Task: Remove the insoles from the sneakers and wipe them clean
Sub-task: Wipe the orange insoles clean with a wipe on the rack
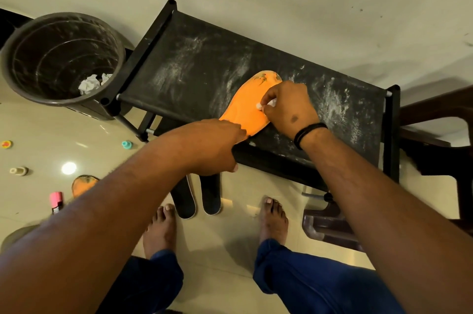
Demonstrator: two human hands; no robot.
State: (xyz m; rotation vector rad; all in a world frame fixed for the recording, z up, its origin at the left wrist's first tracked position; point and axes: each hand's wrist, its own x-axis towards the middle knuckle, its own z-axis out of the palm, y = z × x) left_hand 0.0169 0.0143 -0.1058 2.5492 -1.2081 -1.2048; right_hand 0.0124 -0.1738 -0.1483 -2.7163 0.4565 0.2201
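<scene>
Orange insole (247,106), flat foam-like sheet with rounded toe, lying diagonally on top shelf of black rack (194,62); toe end far, heel end at near edge. Dark grime marks at toe end, rest of surface smooth and evenly orange. Shelf surface matte black fabric, streaked with white powdery smears, heaviest left of centre and toward right end. Frame of black tubes with round corner sockets.

Left hand (212,146) fingers curled over near rail, pinning heel end of insole. Right hand (288,106) fingers bunched, pinching small white wad of tissue (266,104) against right edge of insole at mid-length. Black band (308,133) on right wrist.

Second orange insole (83,184) on glossy tiled floor (107,149), near left, partly hidden by left forearm, grime visible at its far end. Pair of dark sneakers (197,198) with pale sole rims under near edge of rack, side by side, between bare feet.

Round dark bin (60,57) touching left end of rack, scuffed inside, crumpled white tissues (93,83) at bottom. Small toys and pink marker (56,201) scattered on floor at left. Dark brown furniture pressing against right end of rack. Open shelf room left of insole; wall directly behind far edge.
</scene>
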